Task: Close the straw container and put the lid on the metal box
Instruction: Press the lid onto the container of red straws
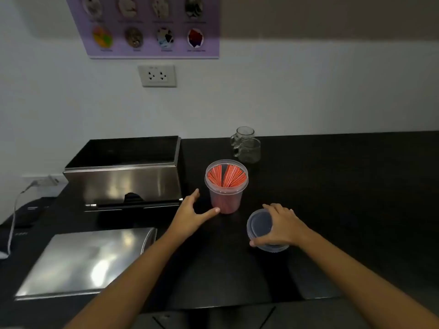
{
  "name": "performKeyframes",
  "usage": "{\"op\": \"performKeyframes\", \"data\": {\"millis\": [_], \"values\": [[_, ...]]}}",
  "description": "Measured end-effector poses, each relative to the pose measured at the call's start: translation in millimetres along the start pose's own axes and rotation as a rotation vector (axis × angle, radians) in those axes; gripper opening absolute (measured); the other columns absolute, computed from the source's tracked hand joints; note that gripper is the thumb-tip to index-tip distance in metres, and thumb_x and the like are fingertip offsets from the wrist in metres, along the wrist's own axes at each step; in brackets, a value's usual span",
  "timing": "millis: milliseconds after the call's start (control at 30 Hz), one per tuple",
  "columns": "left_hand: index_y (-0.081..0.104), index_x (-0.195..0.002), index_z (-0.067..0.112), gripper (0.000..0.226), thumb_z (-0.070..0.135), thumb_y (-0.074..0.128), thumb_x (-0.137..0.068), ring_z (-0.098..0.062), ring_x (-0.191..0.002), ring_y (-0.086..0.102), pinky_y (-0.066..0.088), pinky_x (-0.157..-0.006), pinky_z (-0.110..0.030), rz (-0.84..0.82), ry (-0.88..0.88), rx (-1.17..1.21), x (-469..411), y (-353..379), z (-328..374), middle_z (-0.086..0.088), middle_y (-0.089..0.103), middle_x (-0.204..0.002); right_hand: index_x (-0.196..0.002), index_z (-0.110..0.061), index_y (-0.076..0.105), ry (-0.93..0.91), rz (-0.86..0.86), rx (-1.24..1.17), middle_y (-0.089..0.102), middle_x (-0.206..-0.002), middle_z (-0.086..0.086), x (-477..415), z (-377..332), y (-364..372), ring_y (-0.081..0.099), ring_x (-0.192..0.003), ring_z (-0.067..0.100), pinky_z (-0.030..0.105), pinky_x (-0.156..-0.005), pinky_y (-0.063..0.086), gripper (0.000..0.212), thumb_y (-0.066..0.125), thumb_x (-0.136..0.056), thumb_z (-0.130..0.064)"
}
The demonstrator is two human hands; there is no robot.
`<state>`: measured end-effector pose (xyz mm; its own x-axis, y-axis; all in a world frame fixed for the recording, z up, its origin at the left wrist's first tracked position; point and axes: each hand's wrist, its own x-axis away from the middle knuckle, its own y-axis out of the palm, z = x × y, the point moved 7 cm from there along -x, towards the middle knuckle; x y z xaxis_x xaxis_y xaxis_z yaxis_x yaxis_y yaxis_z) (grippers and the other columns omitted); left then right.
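Counter (332, 186): black, against the white wall I face.
Left hand (190, 216): fingers spread, beside the uncapped straw container (225, 195).
Right hand (283, 225): I grasp the clear lid (259, 225).
Metal box (126, 176): open.

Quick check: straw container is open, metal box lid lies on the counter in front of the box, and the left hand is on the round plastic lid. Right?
Not quite. In the head view the right hand is on the round plastic lid; the left hand is spread open beside the straw container. The container is open, and the metal box lid lies before the metal box.
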<state>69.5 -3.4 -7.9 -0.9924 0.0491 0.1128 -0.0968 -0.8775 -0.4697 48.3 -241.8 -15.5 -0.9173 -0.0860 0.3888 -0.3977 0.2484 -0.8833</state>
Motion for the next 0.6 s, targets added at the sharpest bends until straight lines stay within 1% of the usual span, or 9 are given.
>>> {"op": "performKeyframes", "data": {"millis": [133, 200, 300, 467, 533, 600], "values": [[0.024, -0.143, 0.022, 0.093, 0.044, 0.074, -0.068, -0.019, -0.135, 0.034, 0.029, -0.106, -0.033, -0.019, 0.027, -0.007, -12, -2, -3, -0.006, 0.034, -0.149, -0.14, -0.026, 0.017, 0.005, -0.025, 0.01, 0.022, -0.145, 0.005, 1, 6, 4, 0.026, -0.131, 0.026, 0.043, -0.106, 0.029, 0.114, 0.067, -0.048, -0.071], [0.025, -0.142, 0.023, 0.095, 0.047, 0.074, -0.065, -0.019, -0.135, 0.034, 0.03, -0.107, -0.035, -0.057, 0.039, -0.023, -18, 3, -4, -0.005, 0.033, -0.15, -0.139, -0.028, 0.017, -0.009, -0.018, 0.01, 0.024, -0.142, 0.003, 0, 7, 3, 0.029, -0.128, 0.023, 0.041, -0.103, 0.033, 0.111, 0.068, -0.049, -0.068], [0.026, -0.141, 0.024, 0.099, 0.05, 0.076, -0.06, -0.017, -0.135, 0.034, 0.031, -0.107, -0.035, -0.117, 0.078, -0.015, -28, 8, -4, -0.004, 0.033, -0.149, -0.138, -0.031, 0.019, 0.02, -0.009, -0.041, 0.026, -0.137, 0.001, 0, 15, 1, 0.03, -0.124, 0.02, 0.038, -0.097, 0.039, 0.108, 0.07, -0.05, -0.065], [0.023, -0.141, 0.027, 0.108, 0.052, 0.079, -0.053, -0.018, -0.135, 0.033, 0.029, -0.103, -0.029, -0.169, 0.096, -0.009, -44, 13, -2, -0.002, 0.033, -0.15, -0.135, -0.032, 0.026, 0.131, 0.07, -0.229, 0.032, -0.132, 0.001, 1, 34, -24, 0.035, -0.12, 0.019, 0.038, -0.096, 0.041, 0.105, 0.073, -0.047, -0.065], [0.025, -0.141, 0.026, 0.109, 0.053, 0.08, -0.051, -0.02, -0.135, 0.033, 0.029, -0.101, -0.029, -0.182, 0.114, -0.007, -49, 15, 3, -0.003, 0.034, -0.149, -0.133, -0.031, 0.031, 0.161, 0.131, -0.353, 0.035, -0.128, 0.001, 1, 39, -43, 0.04, -0.113, 0.018, 0.038, -0.093, 0.044, 0.105, 0.075, -0.043, -0.064], [0.029, -0.138, 0.025, 0.106, 0.053, 0.079, -0.05, -0.019, -0.133, 0.036, 0.031, -0.099, -0.028, -0.203, 0.137, 0.002, -55, 17, 7, -0.003, 0.038, -0.146, -0.132, -0.031, 0.033, 0.147, 0.184, -0.42, 0.036, -0.126, 0.001, 0, 36, -64, 0.041, -0.106, 0.015, 0.037, -0.088, 0.046, 0.104, 0.076, -0.042, -0.063]]}}
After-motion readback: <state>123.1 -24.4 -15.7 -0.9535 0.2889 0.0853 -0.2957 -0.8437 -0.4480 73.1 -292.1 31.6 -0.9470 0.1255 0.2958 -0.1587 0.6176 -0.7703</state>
